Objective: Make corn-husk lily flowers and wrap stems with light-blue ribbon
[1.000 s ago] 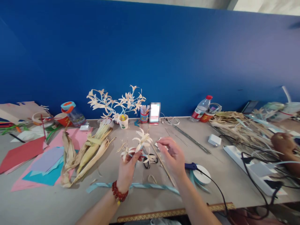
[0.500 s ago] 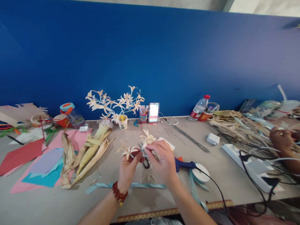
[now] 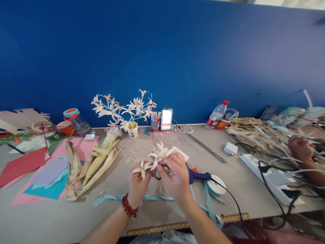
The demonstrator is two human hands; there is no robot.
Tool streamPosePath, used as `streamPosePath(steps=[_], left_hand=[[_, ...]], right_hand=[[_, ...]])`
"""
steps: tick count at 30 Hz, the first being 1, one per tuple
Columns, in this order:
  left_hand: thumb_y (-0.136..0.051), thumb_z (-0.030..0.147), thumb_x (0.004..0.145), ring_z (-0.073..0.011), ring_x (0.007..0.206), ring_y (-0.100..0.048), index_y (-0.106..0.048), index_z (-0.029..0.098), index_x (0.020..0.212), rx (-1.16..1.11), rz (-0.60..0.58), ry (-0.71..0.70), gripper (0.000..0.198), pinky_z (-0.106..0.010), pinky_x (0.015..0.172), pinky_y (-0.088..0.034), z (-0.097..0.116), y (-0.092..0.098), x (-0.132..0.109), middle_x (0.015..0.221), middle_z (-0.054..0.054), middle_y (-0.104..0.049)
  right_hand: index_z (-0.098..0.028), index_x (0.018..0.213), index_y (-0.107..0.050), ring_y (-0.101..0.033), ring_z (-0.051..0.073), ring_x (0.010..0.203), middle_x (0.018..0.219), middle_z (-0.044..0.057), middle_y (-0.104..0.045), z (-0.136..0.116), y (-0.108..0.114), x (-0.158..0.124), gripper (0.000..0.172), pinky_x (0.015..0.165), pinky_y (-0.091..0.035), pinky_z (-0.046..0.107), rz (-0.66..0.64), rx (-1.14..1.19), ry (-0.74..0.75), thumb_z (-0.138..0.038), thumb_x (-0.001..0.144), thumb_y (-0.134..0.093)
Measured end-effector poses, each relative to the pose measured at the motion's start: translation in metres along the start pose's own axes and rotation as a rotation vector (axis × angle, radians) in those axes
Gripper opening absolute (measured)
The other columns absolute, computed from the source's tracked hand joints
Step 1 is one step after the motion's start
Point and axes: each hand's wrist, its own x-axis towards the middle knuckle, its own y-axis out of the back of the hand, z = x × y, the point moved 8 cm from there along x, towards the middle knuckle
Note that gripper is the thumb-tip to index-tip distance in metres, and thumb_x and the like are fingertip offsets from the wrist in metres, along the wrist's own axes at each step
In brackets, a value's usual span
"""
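My left hand [image 3: 138,183], a red bead bracelet on its wrist, is closed on a stem that carries a pale corn-husk flower [image 3: 142,166]. My right hand [image 3: 175,176] is closed in a pinch on a second husk flower [image 3: 159,155] right beside it, the two hands almost touching above the table. Black-handled scissors [image 3: 157,174] lie under my hands, mostly hidden. A light blue ribbon [image 3: 111,199] runs along the table in front of my wrists.
Corn husks [image 3: 98,162] and coloured paper sheets [image 3: 45,169] lie at left. A finished husk-flower branch in a cup [image 3: 132,118] stands at the back. A blue glue gun [image 3: 199,175], ribbon roll [image 3: 217,184], water bottle [image 3: 216,115] and power strip [image 3: 271,178] are at right, where another person's hand [image 3: 299,149] works.
My right hand moved left from an open pose beside the flower and closed on it next to my left hand. The flowers sank a little lower. The other person's hand shifted slightly.
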Motion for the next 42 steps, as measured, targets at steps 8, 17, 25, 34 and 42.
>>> streamPosePath(steps=[8,17,25,34,42], left_hand=[[-0.073,0.014,0.071,-0.0208,0.069,-0.062,-0.077,0.023,0.075,0.187,0.004,-0.205,0.010,-0.027,0.068,-0.047,0.022,0.002,0.000,0.073,-0.006,-0.070],[-0.061,0.022,0.083,-0.0150,0.059,-0.058,-0.067,0.019,0.070,0.363,-0.025,-0.336,0.014,-0.024,0.057,-0.047,0.025,-0.003,0.001,0.065,-0.001,-0.065],[-0.060,0.023,0.085,-0.0185,0.072,-0.066,-0.071,0.019,0.083,0.348,-0.106,-0.299,0.012,-0.027,0.068,-0.052,0.017,-0.007,-0.002,0.078,-0.005,-0.070],[-0.077,0.031,0.071,-0.0141,0.070,-0.063,-0.068,0.016,0.077,-0.278,0.126,0.194,0.019,-0.025,0.070,-0.051,-0.034,0.009,0.013,0.072,0.000,-0.068],[-0.079,0.025,0.069,-0.0137,0.071,-0.065,-0.064,0.018,0.076,-0.411,0.101,0.167,0.018,-0.025,0.074,-0.051,-0.031,0.005,0.012,0.071,0.003,-0.066]], right_hand=[[-0.023,0.077,-0.066,-0.052,0.015,0.056,0.061,-0.001,-0.068,-0.013,-0.004,-0.005,0.013,0.069,-0.035,0.035,-0.012,-0.170,0.096,-0.016,0.088,-0.063],[-0.019,0.070,-0.064,-0.053,0.014,0.053,0.055,-0.001,-0.064,-0.012,-0.006,-0.009,0.020,0.065,-0.034,0.032,0.018,-0.168,0.083,-0.014,0.089,-0.060],[-0.018,0.080,-0.068,-0.062,0.016,0.059,0.068,0.002,-0.073,-0.003,-0.003,-0.006,0.010,0.067,-0.039,0.032,0.047,-0.134,-0.020,-0.016,0.088,-0.063],[-0.019,0.103,-0.066,-0.060,0.018,0.072,0.079,0.005,-0.067,-0.009,0.029,-0.021,0.023,0.072,-0.045,0.034,0.071,0.055,0.076,-0.005,0.085,-0.061],[-0.020,0.093,-0.064,-0.062,0.020,0.084,0.091,0.006,-0.064,0.043,0.035,-0.010,0.009,0.073,-0.049,0.033,0.062,0.257,-0.243,-0.017,0.093,-0.055]])
